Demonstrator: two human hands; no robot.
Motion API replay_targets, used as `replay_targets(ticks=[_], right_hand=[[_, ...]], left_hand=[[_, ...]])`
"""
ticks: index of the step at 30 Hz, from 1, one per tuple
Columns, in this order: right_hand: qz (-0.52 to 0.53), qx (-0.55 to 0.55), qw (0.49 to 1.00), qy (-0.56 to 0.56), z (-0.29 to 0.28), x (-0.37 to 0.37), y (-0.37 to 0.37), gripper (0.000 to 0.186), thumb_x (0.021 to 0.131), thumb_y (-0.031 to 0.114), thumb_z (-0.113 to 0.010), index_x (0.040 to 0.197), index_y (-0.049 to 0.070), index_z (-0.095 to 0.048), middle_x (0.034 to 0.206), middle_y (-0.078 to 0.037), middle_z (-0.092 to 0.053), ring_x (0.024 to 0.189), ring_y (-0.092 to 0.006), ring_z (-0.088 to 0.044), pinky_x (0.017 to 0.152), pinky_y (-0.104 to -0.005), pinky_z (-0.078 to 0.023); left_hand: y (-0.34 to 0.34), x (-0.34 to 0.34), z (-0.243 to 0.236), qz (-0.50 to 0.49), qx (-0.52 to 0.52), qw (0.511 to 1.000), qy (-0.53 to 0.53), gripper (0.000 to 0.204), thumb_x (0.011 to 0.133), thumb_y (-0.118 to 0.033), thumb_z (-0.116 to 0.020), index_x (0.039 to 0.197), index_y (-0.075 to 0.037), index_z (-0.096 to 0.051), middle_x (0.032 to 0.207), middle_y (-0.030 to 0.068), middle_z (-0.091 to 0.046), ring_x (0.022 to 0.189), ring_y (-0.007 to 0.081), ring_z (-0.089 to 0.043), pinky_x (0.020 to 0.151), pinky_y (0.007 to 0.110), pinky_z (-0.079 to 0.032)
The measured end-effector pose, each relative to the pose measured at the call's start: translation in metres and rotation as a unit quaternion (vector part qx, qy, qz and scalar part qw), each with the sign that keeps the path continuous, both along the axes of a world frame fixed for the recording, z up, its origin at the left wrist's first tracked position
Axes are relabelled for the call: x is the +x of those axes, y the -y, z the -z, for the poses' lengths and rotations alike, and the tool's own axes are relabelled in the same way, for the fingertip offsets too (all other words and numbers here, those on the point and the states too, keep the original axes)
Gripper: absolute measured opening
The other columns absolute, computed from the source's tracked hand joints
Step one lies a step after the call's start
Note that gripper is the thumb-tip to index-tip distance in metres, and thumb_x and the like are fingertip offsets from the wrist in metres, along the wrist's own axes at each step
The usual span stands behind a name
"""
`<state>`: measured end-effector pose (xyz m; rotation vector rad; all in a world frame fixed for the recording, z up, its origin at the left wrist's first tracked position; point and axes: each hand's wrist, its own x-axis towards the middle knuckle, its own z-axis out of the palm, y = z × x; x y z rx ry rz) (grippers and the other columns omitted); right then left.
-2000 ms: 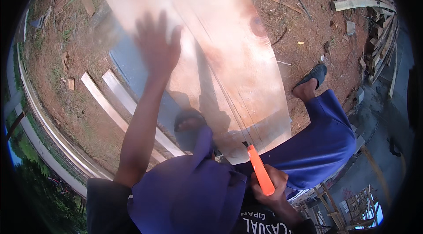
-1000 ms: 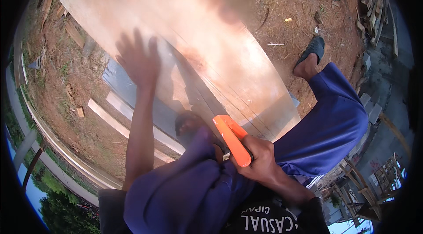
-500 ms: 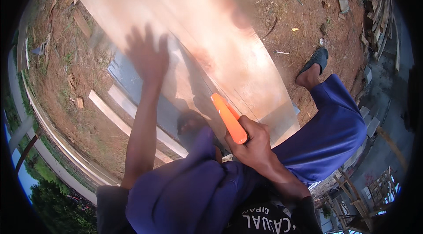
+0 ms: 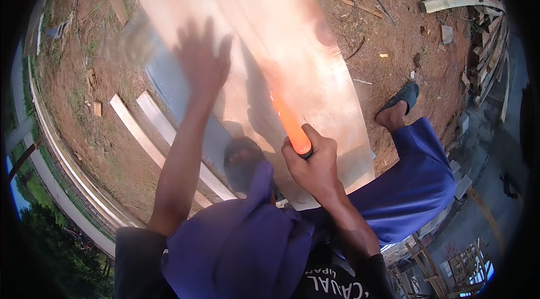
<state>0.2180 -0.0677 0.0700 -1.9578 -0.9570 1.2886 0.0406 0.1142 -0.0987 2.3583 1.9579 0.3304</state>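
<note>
A wide, light-brown plywood sheet (image 4: pixel 315 91) stretches away in front of me. My left hand (image 4: pixel 202 65) lies on its left part, fingers spread and palm down. Closed around the orange handle of a hand saw (image 4: pixel 292 127), my right hand (image 4: pixel 315 158) is over the near part of the sheet. The saw points away from me, along a dark line in the wood. Its blade is seen nearly edge-on and cannot be made out. My left foot (image 4: pixel 242 155), in a dark shoe, is on the sheet close to my knee.
Two pale wooden strips (image 4: pixel 154 113) and a blue-grey panel (image 4: pixel 174 85) lie at the sheet's left. My right foot (image 4: pixel 400 105) stands on bare soil to the right. A pile of timber (image 4: pixel 489 46) is at the far right, with wood scraps scattered at the left.
My right hand has pushed the saw forward, away from me along the sheet. My left hand remains flat on the wood. The whole view has shifted slightly.
</note>
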Motion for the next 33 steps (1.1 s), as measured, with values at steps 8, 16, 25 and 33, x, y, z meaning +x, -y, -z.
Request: replay_targets(ticks=[8, 16, 25, 33], right_hand=[[-0.040, 0.000, 0.997, 0.073, -0.096, 0.021, 0.114, 0.017, 0.080, 0.000, -0.070, 0.095, -0.007, -0.069, 0.066, -0.012, -0.064, 0.052, -0.0177, -0.062, 0.055, -0.0303, -0.050], [0.019, -0.026, 0.999, -0.005, 0.016, -0.003, 0.000, 0.019, 0.086, 0.005, -0.070, 0.077, -0.002, -0.056, 0.057, -0.010, -0.054, 0.054, -0.0072, -0.049, 0.051, -0.0302, -0.043], [-0.001, -0.060, 0.996, 0.071, -0.089, 0.016, 0.086, 0.010, 0.080, 0.000, -0.072, 0.088, -0.005, -0.067, 0.065, -0.011, -0.063, 0.059, -0.0123, -0.062, 0.057, -0.0294, -0.050], [-0.007, -0.031, 0.999, 0.018, -0.005, 0.002, 0.028, 0.017, 0.085, 0.006, -0.071, 0.077, -0.002, -0.058, 0.058, -0.011, -0.054, 0.054, -0.0096, -0.053, 0.052, -0.0309, -0.043]], left_hand=[[0.002, 0.002, -0.004, -0.004, -0.004, 1.000, 0.024, 0.062, 0.099, -0.055, -0.056, 0.152, -0.022, -0.051, 0.164, 0.0198, -0.031, 0.153, 0.0440, -0.020, 0.121, 0.064, -0.016], [0.002, -0.003, -0.001, 0.002, 0.001, 0.998, 0.058, 0.062, 0.099, -0.054, -0.056, 0.151, -0.022, -0.051, 0.164, 0.0191, -0.032, 0.153, 0.0429, -0.021, 0.122, 0.061, -0.016], [0.001, 0.002, -0.005, 0.002, 0.015, 0.999, 0.037, 0.062, 0.099, -0.054, -0.058, 0.150, -0.020, -0.053, 0.162, 0.0204, -0.034, 0.152, 0.0448, -0.023, 0.121, 0.063, -0.018], [0.007, -0.006, -0.002, 0.006, 0.008, 0.999, 0.036, 0.062, 0.099, -0.055, -0.057, 0.150, -0.020, -0.053, 0.162, 0.0210, -0.034, 0.151, 0.0458, -0.024, 0.120, 0.063, -0.019]])
